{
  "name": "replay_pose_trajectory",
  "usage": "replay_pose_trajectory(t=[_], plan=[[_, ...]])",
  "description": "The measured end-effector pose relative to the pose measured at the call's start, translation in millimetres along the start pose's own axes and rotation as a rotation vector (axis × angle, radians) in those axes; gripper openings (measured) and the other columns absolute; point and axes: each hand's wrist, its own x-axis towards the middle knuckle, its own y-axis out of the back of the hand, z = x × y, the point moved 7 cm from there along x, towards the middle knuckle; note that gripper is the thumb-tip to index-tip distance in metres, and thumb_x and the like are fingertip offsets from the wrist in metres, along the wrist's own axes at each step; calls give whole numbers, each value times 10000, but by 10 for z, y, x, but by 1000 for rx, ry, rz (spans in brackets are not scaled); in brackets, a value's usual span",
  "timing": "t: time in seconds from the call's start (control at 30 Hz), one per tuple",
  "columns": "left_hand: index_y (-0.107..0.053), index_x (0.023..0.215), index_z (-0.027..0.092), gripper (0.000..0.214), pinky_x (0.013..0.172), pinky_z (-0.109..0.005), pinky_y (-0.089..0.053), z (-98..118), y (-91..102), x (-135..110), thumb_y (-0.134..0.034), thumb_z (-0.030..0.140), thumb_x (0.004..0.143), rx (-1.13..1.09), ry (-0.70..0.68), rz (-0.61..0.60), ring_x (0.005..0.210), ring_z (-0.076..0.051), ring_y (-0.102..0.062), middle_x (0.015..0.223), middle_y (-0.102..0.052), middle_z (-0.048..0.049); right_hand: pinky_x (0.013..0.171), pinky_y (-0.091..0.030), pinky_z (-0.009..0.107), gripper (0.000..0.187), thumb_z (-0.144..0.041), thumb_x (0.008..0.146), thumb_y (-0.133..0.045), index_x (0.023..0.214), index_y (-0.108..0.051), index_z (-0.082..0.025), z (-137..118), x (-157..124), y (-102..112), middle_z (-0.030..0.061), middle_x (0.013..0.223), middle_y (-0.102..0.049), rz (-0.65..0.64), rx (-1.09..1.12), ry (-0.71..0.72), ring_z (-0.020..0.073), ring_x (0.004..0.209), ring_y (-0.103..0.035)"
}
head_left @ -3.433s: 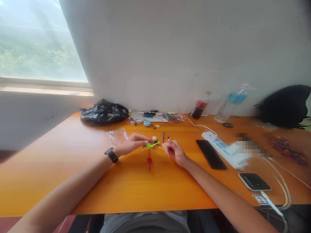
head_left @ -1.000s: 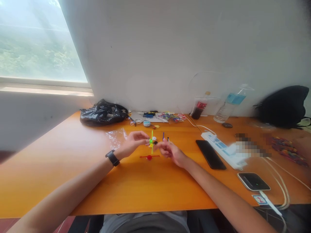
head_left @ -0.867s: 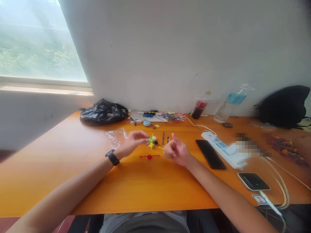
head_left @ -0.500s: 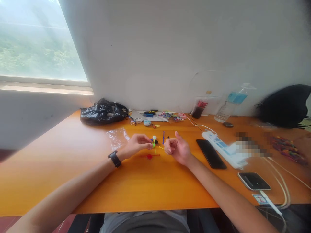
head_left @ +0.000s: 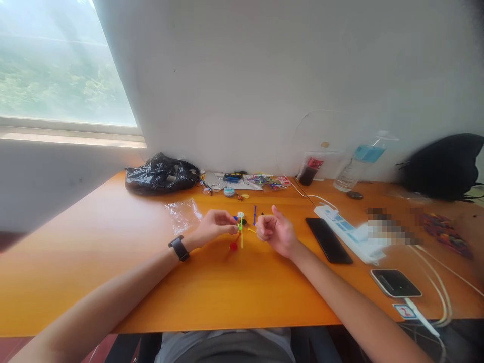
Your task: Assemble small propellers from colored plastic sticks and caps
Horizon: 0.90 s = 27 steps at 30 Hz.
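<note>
My left hand (head_left: 217, 224), with a black watch on the wrist, pinches a small green plastic toy part (head_left: 240, 228) above the table. A thin yellow-green rod (head_left: 242, 239) stands upright beside it. Just below is a red round piece (head_left: 234, 246) with a slanting, blurred red bar. My right hand (head_left: 276, 232) has its fingers curled in and its thumb raised. A yellow stick (head_left: 251, 231) ends at its fingertips; whether they touch it I cannot tell. Behind the hands are a blue stick (head_left: 254, 214), a white disc (head_left: 241, 215) and a black round part (head_left: 244, 222).
A clear plastic bag (head_left: 183, 216) and a black plastic bag (head_left: 162, 176) lie left. Small tools and parts line the wall. To the right are a black phone (head_left: 328, 240), a white power strip (head_left: 346, 229), a charging device (head_left: 396, 282) with cables, and a water bottle (head_left: 357, 164).
The red bar has turned from nearly level to a steep slant, and the yellow-green rod now reaches lower. Both hands have barely moved.
</note>
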Motion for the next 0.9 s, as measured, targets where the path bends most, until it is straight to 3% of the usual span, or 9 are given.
replay_pose_trajectory(t=[0.27, 0.57, 0.67, 0.8, 0.9], plan=[[-703, 827, 141, 223, 755, -293, -559, 90, 144, 25, -870, 266, 749, -62, -125, 105, 744, -164, -697, 812, -750, -47, 546, -149, 299, 676, -708, 975, -447, 632, -661, -167, 7, -3, 15, -47, 522, -250, 26, -33, -3, 106, 502, -183], [-708, 834, 152, 191, 744, -285, -535, 28, 188, 70, -851, 241, 742, -151, -92, 107, 714, -154, -672, 749, -728, -32, 546, -146, 295, 567, -649, 975, -518, 691, -646, -175, 56, 5, 49, -57, 566, -241, 103, -216, 9, 110, 531, -177], [-712, 839, 152, 205, 752, -295, -542, 31, 161, 60, -858, 262, 744, -130, -90, 82, 724, -161, -680, 769, -726, -30, 545, -156, 282, 420, -558, 967, -612, 791, -651, -180, 94, 16, 24, -59, 610, -285, 144, -393, 37, 108, 549, -222], [-726, 871, 148, 218, 757, -294, -555, 39, 123, 42, -855, 293, 772, -62, -98, 39, 752, -168, -692, 833, -743, -46, 580, -303, 260, 301, -496, 943, -680, 1041, -654, -213, 89, 1, -53, -28, 737, -462, 189, -696, 201, 127, 627, -399], [-738, 908, 136, 231, 782, -298, -562, 51, 83, 21, -845, 309, 798, -10, -105, -11, 782, -170, -698, 890, -761, -70, 633, -390, 265, 462, -416, 932, -708, 1355, -585, -276, 33, -56, -104, -9, 838, -526, 243, -988, 345, 146, 682, -474]])
